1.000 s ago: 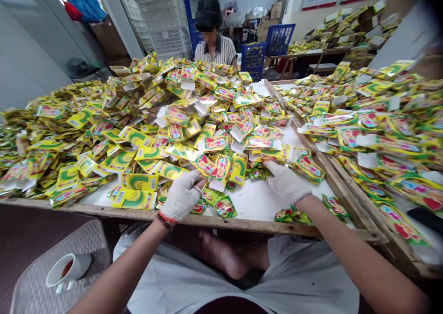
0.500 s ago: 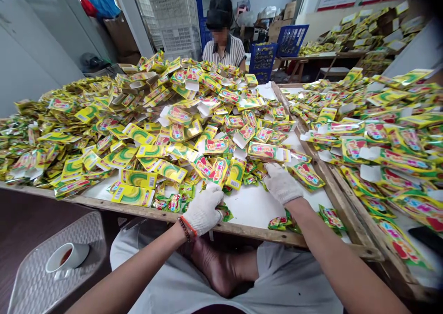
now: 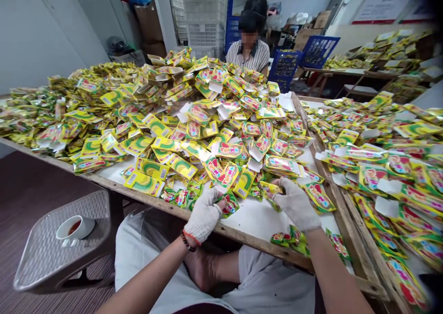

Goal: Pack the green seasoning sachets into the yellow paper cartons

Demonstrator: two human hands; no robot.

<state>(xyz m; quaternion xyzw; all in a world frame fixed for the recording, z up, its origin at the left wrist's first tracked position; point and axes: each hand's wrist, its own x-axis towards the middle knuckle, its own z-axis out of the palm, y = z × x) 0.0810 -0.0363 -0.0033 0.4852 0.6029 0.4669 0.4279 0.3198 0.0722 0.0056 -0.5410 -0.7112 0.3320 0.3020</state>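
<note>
Whole worktop (image 3: pixel 252 222) is pretty much buried, with a big heap of yellow boxes (image 3: pixel 197 114) just past the left grip (image 3: pixel 206 216) and the right grip (image 3: pixel 298 204). Forearms (image 3: pixel 147 277) slant in towards each other behind them. Right one's curled in, fingertips pinching a small yellow packet (image 3: pixel 270 187). Left one's back faces up, a green packet (image 3: pixel 230 206) right by its thumb, but honestly can't tell if it's held.

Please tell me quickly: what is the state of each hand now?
Left hand: partly curled beside a green packet; grip cannot be told.
Right hand: partly closed at a yellow packet; grip cannot be told.
</note>
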